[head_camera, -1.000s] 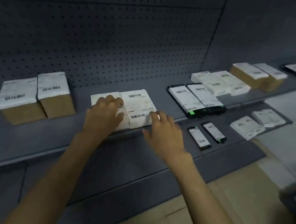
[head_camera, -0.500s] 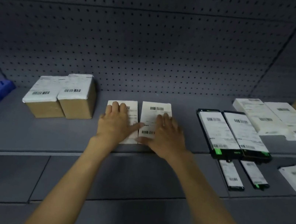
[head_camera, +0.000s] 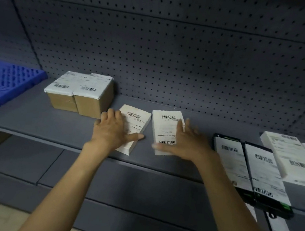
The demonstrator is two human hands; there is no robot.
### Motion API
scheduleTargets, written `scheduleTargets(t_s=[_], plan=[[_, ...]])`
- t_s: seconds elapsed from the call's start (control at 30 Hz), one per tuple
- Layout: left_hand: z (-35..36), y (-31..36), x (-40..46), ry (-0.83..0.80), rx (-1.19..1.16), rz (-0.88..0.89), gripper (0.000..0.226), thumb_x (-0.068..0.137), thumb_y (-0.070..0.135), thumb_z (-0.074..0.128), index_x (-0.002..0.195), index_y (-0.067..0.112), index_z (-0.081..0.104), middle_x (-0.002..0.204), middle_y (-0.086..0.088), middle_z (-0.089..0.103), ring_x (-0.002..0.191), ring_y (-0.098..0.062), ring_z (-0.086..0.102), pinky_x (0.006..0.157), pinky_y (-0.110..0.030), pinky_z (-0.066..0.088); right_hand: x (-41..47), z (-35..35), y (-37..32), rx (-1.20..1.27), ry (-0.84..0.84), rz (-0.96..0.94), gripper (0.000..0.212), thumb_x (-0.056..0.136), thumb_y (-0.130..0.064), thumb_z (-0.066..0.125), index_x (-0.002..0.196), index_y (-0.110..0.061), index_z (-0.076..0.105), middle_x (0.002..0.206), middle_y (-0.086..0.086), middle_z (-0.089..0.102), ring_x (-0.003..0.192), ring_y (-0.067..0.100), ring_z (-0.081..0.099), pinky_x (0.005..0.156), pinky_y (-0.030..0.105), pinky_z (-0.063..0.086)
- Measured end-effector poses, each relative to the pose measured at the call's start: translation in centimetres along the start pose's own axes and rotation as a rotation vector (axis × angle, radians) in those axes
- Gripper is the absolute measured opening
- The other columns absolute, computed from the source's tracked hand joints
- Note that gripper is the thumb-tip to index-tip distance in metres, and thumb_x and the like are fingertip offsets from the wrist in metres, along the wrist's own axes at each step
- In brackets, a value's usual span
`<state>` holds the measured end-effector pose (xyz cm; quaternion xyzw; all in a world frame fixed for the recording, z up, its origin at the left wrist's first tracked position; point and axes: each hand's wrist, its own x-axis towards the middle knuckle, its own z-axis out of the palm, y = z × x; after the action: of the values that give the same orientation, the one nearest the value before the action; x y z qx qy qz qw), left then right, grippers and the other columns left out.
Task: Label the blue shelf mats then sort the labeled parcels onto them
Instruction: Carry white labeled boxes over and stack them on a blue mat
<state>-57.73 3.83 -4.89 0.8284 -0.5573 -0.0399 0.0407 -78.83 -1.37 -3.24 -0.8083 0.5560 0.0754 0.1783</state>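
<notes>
The sorting looks not far along. The blue plastic shelf mat with a grid of holes lies at the far left of the grey metal shelf, and nothing rests on the part of it that is visible; I also see no label on it, though much of it is cut by the frame edge. All the parcels in view sit on the bare shelf, so they are, in my judgement, not yet sorted.

The left hand lies flat on the left flat white parcel with a barcode label, fingers spread, thumb on its near part. This grip is open, pressing and not closing around it. The right hand lies the same way on the right flat white parcel with barcode labels, fingers spread and a little blurred, also not closed. The two parcels lie near each other with a narrow gap, near the front edge of the shelf.

Both parcels are thin, rectangular and white, with printed labels facing up. To their left stand two brown cardboard boxes with white labels on top, touching each other. To the right lie two black flat packets with white labels.
</notes>
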Motion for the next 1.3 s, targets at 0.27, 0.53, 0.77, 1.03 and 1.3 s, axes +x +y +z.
scheduleTargets(t_s=[0.27,0.53,0.77,1.03,1.3], plan=[[1.1,1.8,-2.6,-0.008,-0.223,-0.262,0.134,0.053,0.086,0.060,0.144,-0.002,0.017,0.144,-0.017,0.031,0.136,-0.033,0.030,0.111,-0.041,0.026,1.9,0.6,0.0,0.227,0.041,0.013,0.140,0.061,-0.072,0.075,0.152,-0.001,-0.005,0.156,0.013,0.010,0.145,0.028,0.016,0.115,0.044,0.028],[2.3,2.7,-4.7,0.127,-0.439,-0.411,0.111,0.055,0.067,0.079,0.132,0.004,0.030,0.135,-0.014,0.033,0.130,-0.034,0.031,0.106,-0.052,0.027,1.4,1.6,2.7,0.363,0.011,-0.004,0.132,0.051,-0.070,0.081,0.147,-0.004,0.020,0.145,0.010,0.030,0.138,0.026,0.027,0.111,0.038,0.032],[3.8,3.2,-7.7,0.473,-0.549,-0.449,0.109,0.055,0.048,0.086,0.137,0.006,0.028,0.133,-0.013,0.034,0.127,-0.033,0.033,0.101,-0.055,0.030,-1.0,2.4,2.1,0.373,0.296,-0.102,0.118,0.059,-0.051,0.083,0.145,-0.002,0.019,0.140,0.016,0.034,0.134,0.033,0.031,0.111,0.038,0.027],[2.6,0.6,-10.7,0.673,-0.615,-0.467,0.109,0.055,0.051,0.083,0.139,0.010,0.026,0.134,-0.008,0.041,0.128,-0.027,0.037,0.107,-0.051,0.030,-3.0,2.9,-1.6,0.508,0.396,-0.282,0.126,0.058,-0.046,0.084,0.151,-0.007,0.009,0.147,0.012,0.030,0.137,0.030,0.029,0.110,0.039,0.028],[1.9,-5.9,-15.7,0.838,-0.604,-0.591,0.108,0.051,0.060,0.076,0.137,0.017,0.027,0.133,-0.005,0.040,0.126,-0.024,0.040,0.101,-0.048,0.042,-4.4,5.2,-9.2,0.607,0.315,-0.487,0.121,0.053,-0.045,0.085,0.148,-0.015,0.017,0.138,0.005,0.038,0.125,0.025,0.039,0.101,0.044,0.042]])
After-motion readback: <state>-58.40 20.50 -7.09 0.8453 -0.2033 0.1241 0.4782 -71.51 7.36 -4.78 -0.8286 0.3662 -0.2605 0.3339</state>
